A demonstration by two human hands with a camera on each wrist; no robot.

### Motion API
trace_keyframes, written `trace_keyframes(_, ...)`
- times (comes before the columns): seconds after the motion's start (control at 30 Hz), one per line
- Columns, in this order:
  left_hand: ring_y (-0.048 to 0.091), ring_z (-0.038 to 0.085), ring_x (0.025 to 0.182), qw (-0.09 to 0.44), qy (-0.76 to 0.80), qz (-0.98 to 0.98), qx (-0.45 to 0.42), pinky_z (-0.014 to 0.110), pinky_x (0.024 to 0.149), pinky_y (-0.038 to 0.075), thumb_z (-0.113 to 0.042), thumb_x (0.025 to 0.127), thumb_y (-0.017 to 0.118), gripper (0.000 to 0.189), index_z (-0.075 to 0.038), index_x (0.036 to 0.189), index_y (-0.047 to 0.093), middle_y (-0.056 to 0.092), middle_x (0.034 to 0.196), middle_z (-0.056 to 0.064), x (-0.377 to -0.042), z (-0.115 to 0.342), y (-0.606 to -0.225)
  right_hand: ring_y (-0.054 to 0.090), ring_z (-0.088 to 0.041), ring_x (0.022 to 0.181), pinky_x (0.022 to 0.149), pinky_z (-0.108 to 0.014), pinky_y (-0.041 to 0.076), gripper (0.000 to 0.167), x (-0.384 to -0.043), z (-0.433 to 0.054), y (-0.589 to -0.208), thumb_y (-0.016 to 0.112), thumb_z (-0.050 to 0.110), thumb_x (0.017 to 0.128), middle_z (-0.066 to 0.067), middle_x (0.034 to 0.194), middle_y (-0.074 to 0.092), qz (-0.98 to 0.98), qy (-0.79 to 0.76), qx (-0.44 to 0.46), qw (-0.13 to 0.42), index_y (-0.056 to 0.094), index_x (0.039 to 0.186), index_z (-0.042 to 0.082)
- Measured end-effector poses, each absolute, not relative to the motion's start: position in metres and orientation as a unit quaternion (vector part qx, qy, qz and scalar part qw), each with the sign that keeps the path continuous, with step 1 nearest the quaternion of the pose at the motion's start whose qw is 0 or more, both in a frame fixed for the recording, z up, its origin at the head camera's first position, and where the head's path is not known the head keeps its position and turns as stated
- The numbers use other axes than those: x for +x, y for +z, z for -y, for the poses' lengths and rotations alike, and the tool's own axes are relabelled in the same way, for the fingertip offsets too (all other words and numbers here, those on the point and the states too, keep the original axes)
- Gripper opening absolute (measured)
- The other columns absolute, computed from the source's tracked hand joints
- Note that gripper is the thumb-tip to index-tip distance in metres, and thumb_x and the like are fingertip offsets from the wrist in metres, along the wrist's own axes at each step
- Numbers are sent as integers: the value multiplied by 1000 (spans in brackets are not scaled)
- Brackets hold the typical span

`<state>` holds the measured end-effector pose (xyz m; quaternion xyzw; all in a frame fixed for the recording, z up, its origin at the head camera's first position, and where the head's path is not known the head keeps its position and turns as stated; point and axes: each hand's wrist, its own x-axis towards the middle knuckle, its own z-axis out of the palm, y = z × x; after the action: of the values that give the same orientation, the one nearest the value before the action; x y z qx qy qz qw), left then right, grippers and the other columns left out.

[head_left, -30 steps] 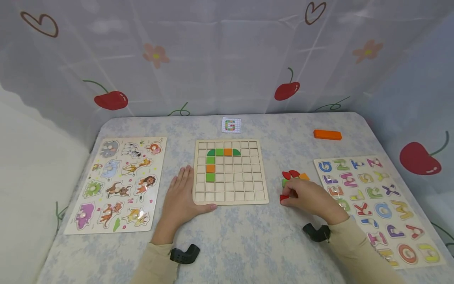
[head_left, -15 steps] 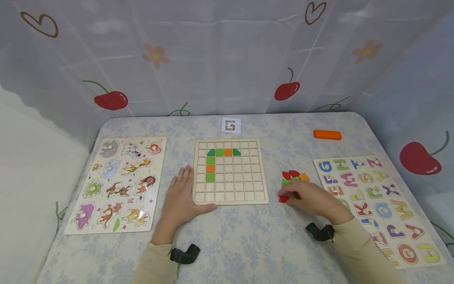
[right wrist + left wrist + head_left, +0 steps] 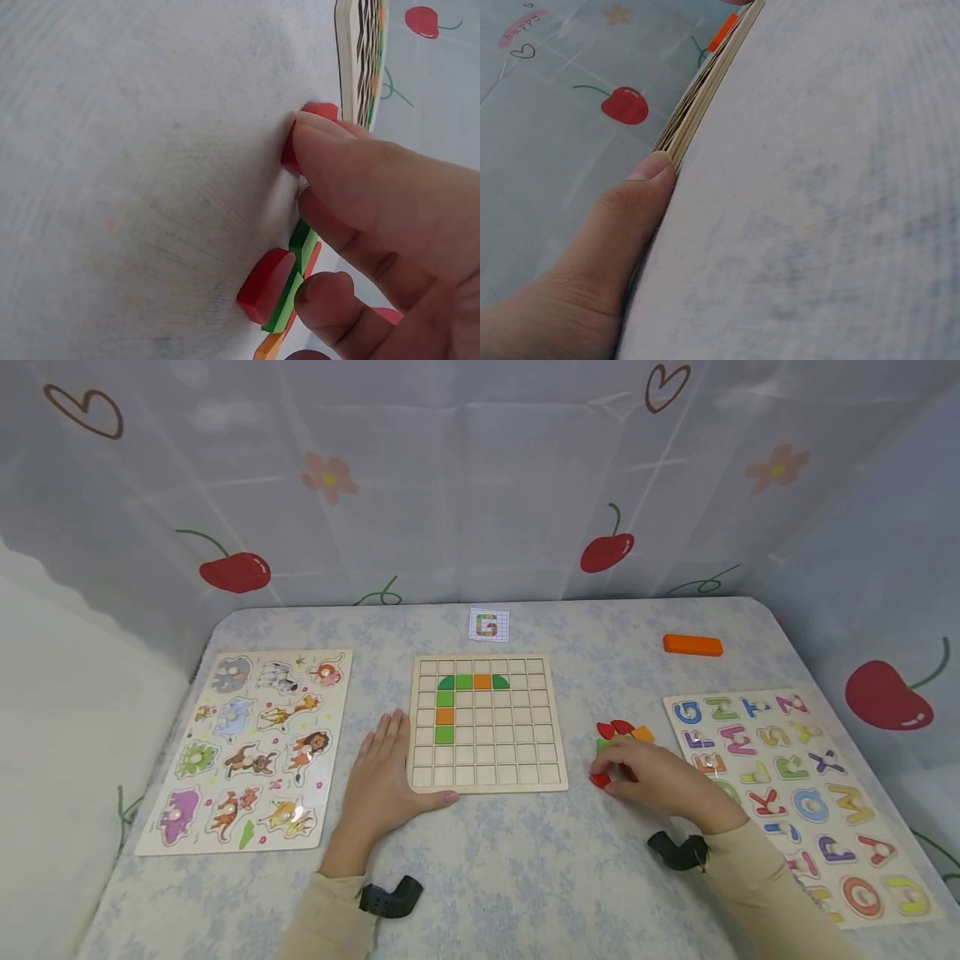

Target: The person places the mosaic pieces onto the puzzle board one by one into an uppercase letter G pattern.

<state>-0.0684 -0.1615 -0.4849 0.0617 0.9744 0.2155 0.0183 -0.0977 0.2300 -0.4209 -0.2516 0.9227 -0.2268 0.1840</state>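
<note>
My left hand [image 3: 381, 777] lies with fingers spread at the lower left corner of the wooden grid board [image 3: 513, 777]. Its thumb touches the board's front edge, as the left wrist view also shows. Green and orange tiles and two dark green rounded pieces form a bent line on the board. To the right of the board, my right hand [image 3: 648, 781] pinches a small red block [image 3: 289, 155] between thumb and forefinger, low over the table. Under and behind its fingers are a red block [image 3: 264, 286], green blocks [image 3: 285, 305] and an orange block [image 3: 642, 734], partly hidden.
A small card [image 3: 489, 625] with a coloured G pattern lies behind the board. An animal puzzle [image 3: 330, 777] stands at the left, a letter puzzle [image 3: 750, 772] at the right under the right forearm. An orange bar [image 3: 692, 645] lies at the back right.
My right hand has shifted slightly right, and the red block at its fingertips has turned a little. The left hand and the tiles on the board have stayed put.
</note>
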Motion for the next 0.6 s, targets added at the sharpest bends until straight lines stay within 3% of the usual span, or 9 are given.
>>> trace_keyframes(0.23,7,29,156,14,217,-974,63,49,126,12,-92,59,62,143,-4,159,10,10,168,12,-68,162,-486,50,-9,76,64,-20,44,18,-99,-228,-421,75,11,87,9,79,54,-919,-254,-221,204,63,95,22)
trace_keyframes(0.43,5,27,156,21,215,-974,63,48,127,11,-94,59,60,144,-5,160,9,8,168,11,-68,162,-486,53,-13,79,67,-21,46,15,-106,-213,-425,76,17,88,8,87,62,-911,-312,-190,190,64,95,24)
trace_keyframes(0.6,5,28,156,19,217,-974,62,49,127,11,-93,59,61,143,-5,159,10,8,168,11,-68,162,-485,54,-17,69,62,-24,46,15,-114,-178,-425,78,20,86,4,91,65,-896,-365,-165,191,67,95,25)
